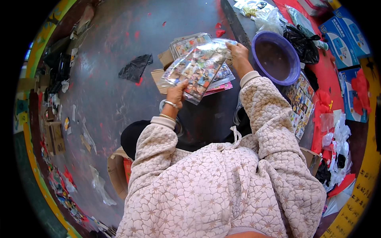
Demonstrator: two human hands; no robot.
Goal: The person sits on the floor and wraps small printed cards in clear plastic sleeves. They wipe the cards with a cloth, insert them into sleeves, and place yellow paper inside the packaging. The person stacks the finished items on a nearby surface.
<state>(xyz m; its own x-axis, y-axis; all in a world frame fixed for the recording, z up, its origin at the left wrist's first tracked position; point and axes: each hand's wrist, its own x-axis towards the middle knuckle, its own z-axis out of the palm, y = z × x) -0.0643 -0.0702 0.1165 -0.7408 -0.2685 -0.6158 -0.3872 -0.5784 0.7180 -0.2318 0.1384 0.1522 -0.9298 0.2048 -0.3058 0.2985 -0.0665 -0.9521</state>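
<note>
Left hand point(176, 95) pinching the near edge and right hand point(239, 57) the far right corner, the person holds a plastic-sleeved picture sheet point(200, 70) over a loose pile point(186, 44), a handling step whose next move seemingly calls for steady fingers.

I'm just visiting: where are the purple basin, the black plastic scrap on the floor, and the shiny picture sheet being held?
Purple basin point(296, 63), head view: its right-hand wall.
Black plastic scrap point(136, 68), head view: middle of its surface.
Shiny picture sheet point(200, 70), head view: middle of its printed face.
</note>
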